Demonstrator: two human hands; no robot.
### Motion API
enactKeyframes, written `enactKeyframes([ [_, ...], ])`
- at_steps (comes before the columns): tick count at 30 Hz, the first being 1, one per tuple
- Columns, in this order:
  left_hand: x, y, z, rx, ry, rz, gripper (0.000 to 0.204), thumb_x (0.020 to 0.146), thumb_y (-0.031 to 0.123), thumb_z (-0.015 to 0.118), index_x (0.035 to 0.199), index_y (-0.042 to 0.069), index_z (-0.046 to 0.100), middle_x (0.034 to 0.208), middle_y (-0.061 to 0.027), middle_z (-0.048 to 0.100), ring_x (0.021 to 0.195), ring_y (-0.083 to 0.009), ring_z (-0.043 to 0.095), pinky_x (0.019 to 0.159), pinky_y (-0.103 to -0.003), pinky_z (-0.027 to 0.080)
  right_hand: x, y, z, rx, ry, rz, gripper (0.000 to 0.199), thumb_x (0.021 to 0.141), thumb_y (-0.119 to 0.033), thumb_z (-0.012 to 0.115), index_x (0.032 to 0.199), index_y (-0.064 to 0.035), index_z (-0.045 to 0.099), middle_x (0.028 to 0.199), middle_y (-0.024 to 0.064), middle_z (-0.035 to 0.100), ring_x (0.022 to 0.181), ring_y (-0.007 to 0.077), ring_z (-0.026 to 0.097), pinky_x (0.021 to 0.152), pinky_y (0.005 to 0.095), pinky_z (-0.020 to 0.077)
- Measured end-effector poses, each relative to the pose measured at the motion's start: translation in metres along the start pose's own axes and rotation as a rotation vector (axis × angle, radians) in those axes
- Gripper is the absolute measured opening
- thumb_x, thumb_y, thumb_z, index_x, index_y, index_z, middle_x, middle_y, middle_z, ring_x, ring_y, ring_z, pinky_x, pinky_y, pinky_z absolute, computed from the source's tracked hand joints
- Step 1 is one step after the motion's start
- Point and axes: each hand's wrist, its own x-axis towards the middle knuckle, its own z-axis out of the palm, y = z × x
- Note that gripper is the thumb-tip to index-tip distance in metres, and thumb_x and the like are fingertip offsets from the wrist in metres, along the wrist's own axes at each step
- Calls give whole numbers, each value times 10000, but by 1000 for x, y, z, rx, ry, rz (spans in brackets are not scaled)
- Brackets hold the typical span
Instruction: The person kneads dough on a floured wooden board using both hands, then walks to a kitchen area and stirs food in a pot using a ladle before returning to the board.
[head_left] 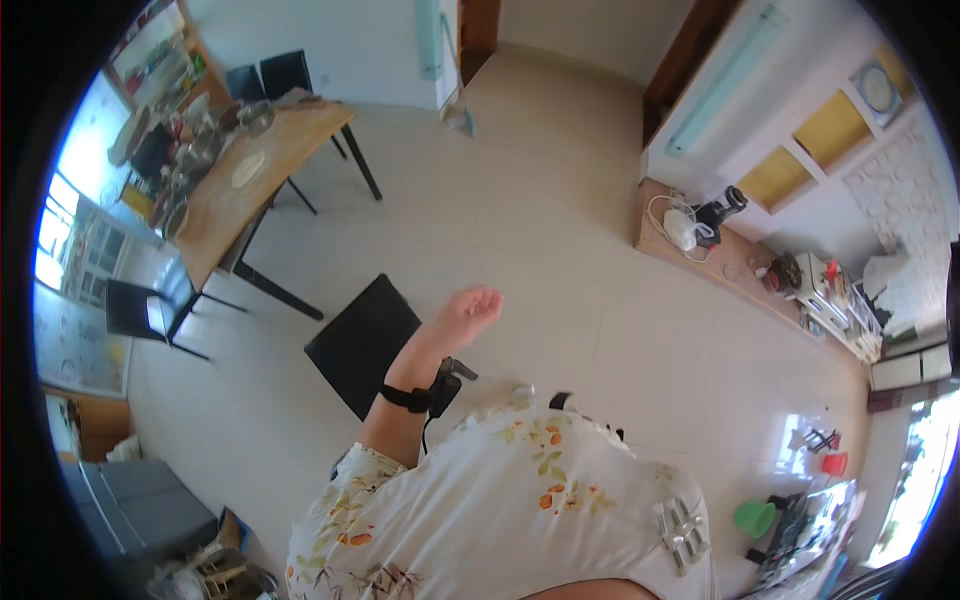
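Note:
My left hand (470,315) is raised in front of my body, its fingers curled into a loose fist with nothing visible in them. A black strap (405,398) with a small dark device circles that forearm, and a cable runs from it toward my shirt. Below and beside the arm stands a black chair seat (362,340), the nearest thing to the hand. My right hand does not show.
At the left, a wooden table (300,135) carries metal bowls and a flat whitish piece (248,170). A black chair (140,308) stands beside it. A low shelf (655,225) with appliances runs along the right wall. A green bucket (755,518) is at lower right.

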Motion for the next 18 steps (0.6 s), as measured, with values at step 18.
enactKeyframes([
  [18, 170, 32, -97, -101, 814, -223, 231, 967, 101, 646, 1163, -21, 635, 1029, -26, 670, 950, -109, 630, 877, -256, 496, 529, -306, -107, -632, -458, -207, 202, 909, -195, 556, 906, -30, 673, 862, 200, 698, 812, 385, 678, 729, 492, 549],
])
